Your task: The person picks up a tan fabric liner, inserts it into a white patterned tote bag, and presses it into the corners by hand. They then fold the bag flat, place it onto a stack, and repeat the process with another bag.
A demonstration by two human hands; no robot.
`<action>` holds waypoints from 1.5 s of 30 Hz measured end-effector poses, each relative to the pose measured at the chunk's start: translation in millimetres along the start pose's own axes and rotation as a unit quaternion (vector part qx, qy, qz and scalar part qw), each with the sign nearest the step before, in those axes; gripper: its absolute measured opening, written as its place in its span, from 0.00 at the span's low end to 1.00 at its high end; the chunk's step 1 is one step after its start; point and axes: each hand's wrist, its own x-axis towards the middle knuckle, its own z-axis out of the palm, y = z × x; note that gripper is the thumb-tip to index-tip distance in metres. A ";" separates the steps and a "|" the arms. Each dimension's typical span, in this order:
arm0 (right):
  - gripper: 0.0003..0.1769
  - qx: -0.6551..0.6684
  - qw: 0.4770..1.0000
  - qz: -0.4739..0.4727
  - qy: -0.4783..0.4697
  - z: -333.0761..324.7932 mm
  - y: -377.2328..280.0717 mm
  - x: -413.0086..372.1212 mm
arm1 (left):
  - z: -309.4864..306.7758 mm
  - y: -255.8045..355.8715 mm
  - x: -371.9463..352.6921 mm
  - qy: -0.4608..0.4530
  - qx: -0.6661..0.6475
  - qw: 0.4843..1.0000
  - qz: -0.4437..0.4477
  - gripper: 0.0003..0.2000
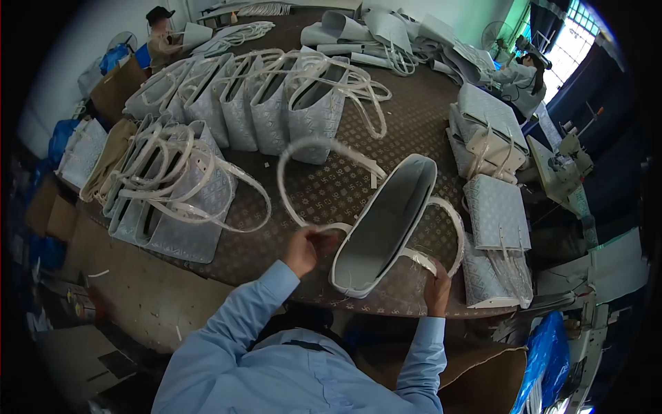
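A pale grey bag [380,224] stands on the patterned table in front of me, its top open and its grey inside showing. One plastic-wrapped handle loops out to its left, the other to its right. My right hand [437,288] is closed on the lower end of the right handle. Beside the bag's left edge, my left hand [312,250] is near the lower end of the left handle; its fingers are blurred, and whether they touch the handle is unclear.
Several grey bags [269,114] stand in a row at the back left, with more [186,207] at the left edge. Other bags [495,207] are stacked on the right. Sheets of material [386,34] lie at the far end. Two people are beyond the table [407,103].
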 end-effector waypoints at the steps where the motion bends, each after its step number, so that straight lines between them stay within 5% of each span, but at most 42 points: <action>1: 0.13 -0.033 0.999 -0.015 -0.014 7.4 -1.2 -2.3 | -12.1 -18.5 2.8 0.027 -0.059 0.995 -0.073 0.13; 3: 0.14 -0.058 0.997 -0.040 -0.040 14.3 -0.4 -8.4 | -28.3 -40.2 7.0 -0.085 -0.098 0.977 -0.171 0.12; 7: 0.16 -0.039 0.976 0.204 -0.063 29.6 -28.7 -1.9 | -2.4 -43.7 -4.2 -0.062 -0.037 0.979 -0.190 0.13; 8: 0.18 -0.062 0.991 0.102 -0.059 33.2 -4.2 -3.0 | -2.4 -43.0 -5.5 -0.068 -0.032 0.980 -0.184 0.15; 12: 0.21 -0.115 0.991 -0.023 0.062 42.6 10.9 -6.3 | -4.8 -21.5 -21.3 -0.065 -0.013 0.979 -0.190 0.22; 16: 0.22 -0.004 0.994 0.016 0.105 56.4 -117.0 -31.6 | -20.8 13.2 -62.9 -0.179 0.006 0.965 -0.190 0.27; 21: 0.22 0.069 0.994 -0.078 -0.042 163.4 -294.5 -75.1 | -77.0 86.7 -117.1 -0.222 0.141 0.958 -0.112 0.23; 29: 0.21 0.163 0.924 -0.209 -0.275 308.2 -431.4 -126.7 | -241.7 198.1 -168.3 -0.315 0.236 0.919 -0.033 0.18; 34: 0.20 0.198 0.843 -0.269 -0.422 350.6 -485.6 -155.3 | -356.1 279.0 -212.9 -0.230 0.278 0.933 -0.013 0.18; 36: 0.16 0.195 0.726 -0.308 -0.583 412.0 -524.6 -187.8 | -393.6 307.7 -243.7 -0.191 0.292 0.937 0.008 0.18; 37: 0.16 0.202 0.726 -0.305 -0.582 430.6 -537.3 -202.7 | -408.4 324.2 -254.2 -0.158 0.278 0.946 0.057 0.18; 39: 0.14 0.187 0.635 -0.291 -0.690 465.9 -557.7 -221.9 | -434.8 356.9 -268.8 -0.120 0.265 0.950 0.112 0.18; 43: 0.16 0.237 0.612 -0.347 -0.670 526.1 -565.5 -228.4 | -477.9 404.2 -277.2 -0.028 0.095 0.980 0.171 0.17; 45: 0.15 0.205 0.641 -0.285 -0.683 544.6 -581.0 -220.1 | -500.1 433.7 -271.5 0.031 0.064 0.976 0.207 0.17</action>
